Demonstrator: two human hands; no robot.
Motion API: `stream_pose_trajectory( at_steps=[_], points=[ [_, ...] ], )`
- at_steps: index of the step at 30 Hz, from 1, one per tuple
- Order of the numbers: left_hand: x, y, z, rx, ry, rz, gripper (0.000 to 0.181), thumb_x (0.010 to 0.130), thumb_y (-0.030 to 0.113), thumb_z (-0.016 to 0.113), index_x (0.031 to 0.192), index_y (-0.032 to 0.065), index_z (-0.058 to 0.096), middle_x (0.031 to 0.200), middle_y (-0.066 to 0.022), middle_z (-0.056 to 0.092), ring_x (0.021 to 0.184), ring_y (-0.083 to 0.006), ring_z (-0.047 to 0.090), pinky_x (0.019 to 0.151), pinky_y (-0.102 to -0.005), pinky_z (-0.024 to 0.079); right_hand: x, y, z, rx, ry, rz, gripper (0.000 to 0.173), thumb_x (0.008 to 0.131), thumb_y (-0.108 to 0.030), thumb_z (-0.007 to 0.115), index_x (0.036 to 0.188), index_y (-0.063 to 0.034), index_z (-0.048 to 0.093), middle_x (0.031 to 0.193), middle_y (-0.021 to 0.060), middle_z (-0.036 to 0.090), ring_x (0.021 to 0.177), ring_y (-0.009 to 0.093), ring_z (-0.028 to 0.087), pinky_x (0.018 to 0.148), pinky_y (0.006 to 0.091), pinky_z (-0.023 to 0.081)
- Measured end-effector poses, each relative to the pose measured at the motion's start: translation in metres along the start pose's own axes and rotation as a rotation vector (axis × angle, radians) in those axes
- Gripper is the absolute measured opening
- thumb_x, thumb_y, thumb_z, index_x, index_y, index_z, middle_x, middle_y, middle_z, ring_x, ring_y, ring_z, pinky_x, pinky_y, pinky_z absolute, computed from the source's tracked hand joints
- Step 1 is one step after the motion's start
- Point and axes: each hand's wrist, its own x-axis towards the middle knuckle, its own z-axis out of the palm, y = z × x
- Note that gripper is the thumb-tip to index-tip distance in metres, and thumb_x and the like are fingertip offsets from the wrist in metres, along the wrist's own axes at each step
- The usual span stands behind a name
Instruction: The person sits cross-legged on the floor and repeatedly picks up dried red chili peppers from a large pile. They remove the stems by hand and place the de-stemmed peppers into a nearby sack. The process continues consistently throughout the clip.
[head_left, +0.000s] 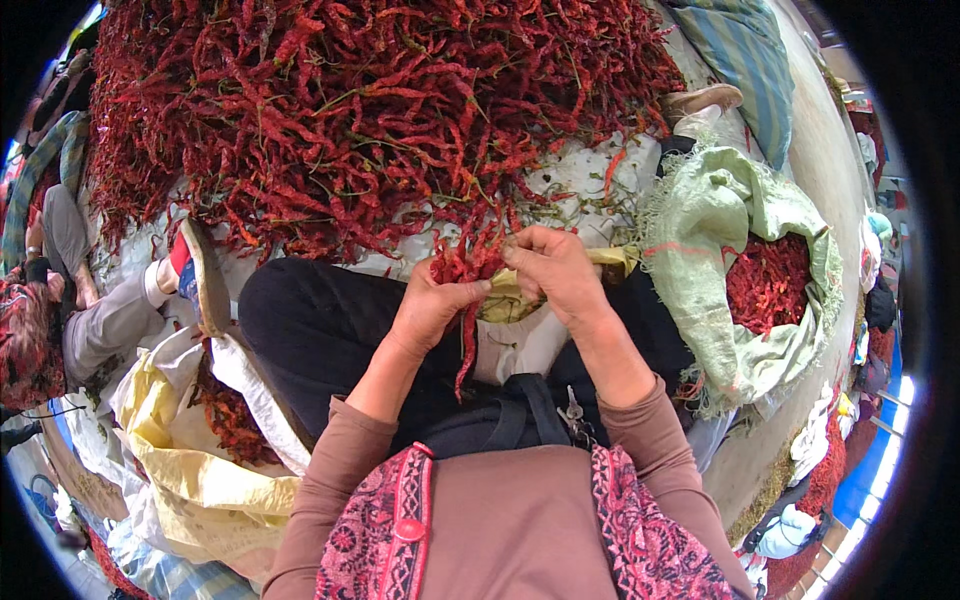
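Observation:
My left hand (433, 300) is closed around a bunch of dried red chili peppers (466, 330), one of them hanging down over my lap. My right hand (553, 271) pinches at the stem end of the same bunch, thumb and forefinger together; whether a stem is between them cannot be told. Under both hands a yellow-rimmed bag (510, 309) lies between my legs, with green stems inside. A large heap of red chilies (375, 112) spreads in front of me over a white sheet (592, 169) strewn with stems.
At my right stands a pale green woven sack (690, 277) with red chilies inside. A yellow and white sack (217, 487) at lower left holds darker chilies. Another person's leg (120, 326) and shoe reach in from the left. A blue striped sack (750, 60) lies at upper right.

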Motion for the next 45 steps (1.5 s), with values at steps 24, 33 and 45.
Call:
stream_pose_trajectory(
  at_steps=[24, 33, 45],
  points=[
    [-0.028, -0.005, 0.017, 0.312, 0.065, -0.031, 0.029, 0.072, -0.005, 0.065, 0.101, -0.0004, 0.063, 0.082, 0.0007, 0.064, 0.068, -0.0057, 0.056, 0.062, -0.0206, 0.045, -0.029, -0.026, -0.004, -1.023, 0.013, -0.832, 0.029, 0.075, 0.005, 0.049, 0.100, -0.0017, 0.060, 0.093, 0.0158, 0.062, 0.081, 0.034, 0.061, 0.069, 0.0396, 0.049],
    [-0.029, -0.016, 0.007, 0.365, -0.096, 0.020, 0.030, 0.072, -0.005, 0.065, 0.102, -0.0009, 0.062, 0.095, -0.0015, 0.065, 0.085, -0.0080, 0.057, 0.078, -0.0235, 0.045, -0.026, -0.021, -0.019, -0.850, -0.330, -0.302, 0.016, 0.074, -0.010, 0.060, 0.087, -0.0007, 0.066, 0.078, 0.0166, 0.064, 0.072, 0.032, 0.062, 0.065, 0.0353, 0.049],
    [-0.036, -0.022, 0.015, 0.216, 0.245, 0.031, 0.009, 0.077, -0.001, 0.064, 0.086, 0.0004, 0.061, 0.073, -0.0022, 0.061, 0.064, -0.0085, 0.056, 0.059, -0.0222, 0.044, -0.014, 0.001, -0.053, -1.666, 0.234, -0.349, 0.011, 0.071, 0.002, 0.052, 0.079, -0.0030, 0.058, 0.077, 0.0148, 0.059, 0.074, 0.037, 0.061, 0.064, 0.0417, 0.051]
  ],
)
